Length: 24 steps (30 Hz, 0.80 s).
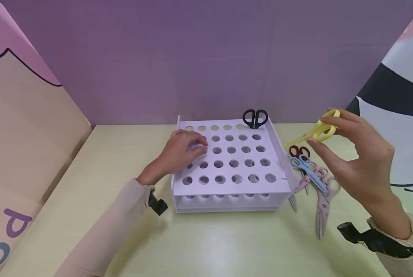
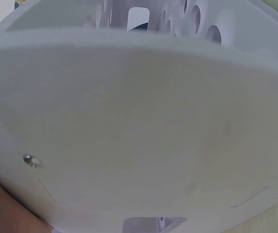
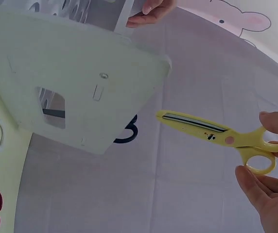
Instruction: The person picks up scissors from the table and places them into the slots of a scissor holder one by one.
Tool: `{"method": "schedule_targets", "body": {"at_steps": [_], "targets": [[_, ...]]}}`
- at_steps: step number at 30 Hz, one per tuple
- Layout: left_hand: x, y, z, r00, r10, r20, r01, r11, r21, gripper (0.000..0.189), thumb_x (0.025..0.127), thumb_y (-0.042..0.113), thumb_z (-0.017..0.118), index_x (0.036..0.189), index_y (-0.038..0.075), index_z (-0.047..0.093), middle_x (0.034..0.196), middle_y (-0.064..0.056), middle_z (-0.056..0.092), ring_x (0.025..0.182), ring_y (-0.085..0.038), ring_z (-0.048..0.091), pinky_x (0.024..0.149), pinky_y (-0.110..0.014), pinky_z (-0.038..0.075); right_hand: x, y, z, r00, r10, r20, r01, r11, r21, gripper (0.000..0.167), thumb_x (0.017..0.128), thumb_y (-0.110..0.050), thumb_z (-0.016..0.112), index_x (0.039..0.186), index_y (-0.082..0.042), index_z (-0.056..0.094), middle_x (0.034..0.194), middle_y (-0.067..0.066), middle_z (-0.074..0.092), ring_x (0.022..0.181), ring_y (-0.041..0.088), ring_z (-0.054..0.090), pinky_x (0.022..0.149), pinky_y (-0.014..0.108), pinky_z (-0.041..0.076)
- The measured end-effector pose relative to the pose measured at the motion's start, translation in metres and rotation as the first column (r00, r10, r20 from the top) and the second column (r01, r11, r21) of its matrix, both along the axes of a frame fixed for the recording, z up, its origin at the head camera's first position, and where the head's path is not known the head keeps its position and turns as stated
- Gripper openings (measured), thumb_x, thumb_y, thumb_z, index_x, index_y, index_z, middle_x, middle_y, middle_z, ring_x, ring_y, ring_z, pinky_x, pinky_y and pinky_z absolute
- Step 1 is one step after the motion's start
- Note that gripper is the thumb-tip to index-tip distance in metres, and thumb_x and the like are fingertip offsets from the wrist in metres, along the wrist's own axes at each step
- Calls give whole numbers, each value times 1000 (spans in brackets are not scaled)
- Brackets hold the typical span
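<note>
Between the fingers and thumb of my right hand (image 1: 360, 150) are the handles of yellow scissors (image 1: 320, 130), raised above the table right of a white rack. In the right wrist view the scissors (image 3: 217, 136) lie sideways with blades together, pointing toward the rack (image 3: 80, 92). My left hand (image 1: 183, 152) reaches over the left side of the rack (image 1: 227, 188) and rests on its hole-filled top, fingers slightly bent. Black scissors (image 1: 255, 119) stand in the back right hole, handles up. The rack's wall (image 2: 144, 131) fills the left wrist view, hiding most of that hand.
On the table right of the rack lies a pile: red-handled scissors (image 1: 299, 151), light blue scissors (image 1: 308, 171), pink scissors (image 1: 318, 172) and larger pale pink scissors (image 1: 323, 207). A purple wall (image 1: 206, 61) stands behind the table (image 1: 206, 246); printed panels flank both sides.
</note>
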State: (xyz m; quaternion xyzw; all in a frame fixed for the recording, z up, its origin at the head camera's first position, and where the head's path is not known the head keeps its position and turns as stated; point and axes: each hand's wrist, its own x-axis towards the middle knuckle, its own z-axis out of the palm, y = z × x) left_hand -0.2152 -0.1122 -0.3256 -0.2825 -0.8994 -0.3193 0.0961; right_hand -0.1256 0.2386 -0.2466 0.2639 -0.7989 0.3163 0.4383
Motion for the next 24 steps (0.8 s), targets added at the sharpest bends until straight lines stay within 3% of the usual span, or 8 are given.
{"method": "schedule_targets", "body": {"at_steps": [5,9,13,19,24], "targets": [[-1,0,-1,1000,1,6,-1,1000,-4,14,93,22,67,103,14,73,113,1,72,116,-16,60,111,-41,25,-10,-4,-4,999,35,41,-36,999,19,62,88,-50,70,115,6,69,121,21,67,114,2,58,92,11,44],[-1,0,0,1000,1,12,-1,1000,0,14,93,22,67,103,14,73,113,1,72,116,-16,60,112,-42,24,-25,-8,-10,995,72,68,-74,997,27,44,80,-16,84,117,4,69,123,17,66,111,4,59,92,13,45],[-1,-1,0,1000,7,12,-7,1000,1,13,93,21,67,102,14,73,113,1,72,116,-16,60,112,-42,24,-41,-14,-19,992,76,100,-81,996,40,53,67,10,85,117,3,69,124,14,66,109,5,59,91,12,45],[-1,-2,1,1000,9,0,-9,1000,3,13,93,21,67,103,14,73,111,1,72,115,-16,60,110,-41,25,-63,-18,-38,986,82,144,-91,994,55,52,67,9,87,115,1,70,120,13,68,109,16,61,88,9,45],[1,-1,2,1000,7,-7,-7,1000,0,13,93,21,67,102,14,73,111,1,73,114,-16,61,110,-42,26,-71,-18,-50,979,94,182,-113,989,98,53,68,4,88,117,-2,70,123,11,67,101,20,64,83,5,44]]}}
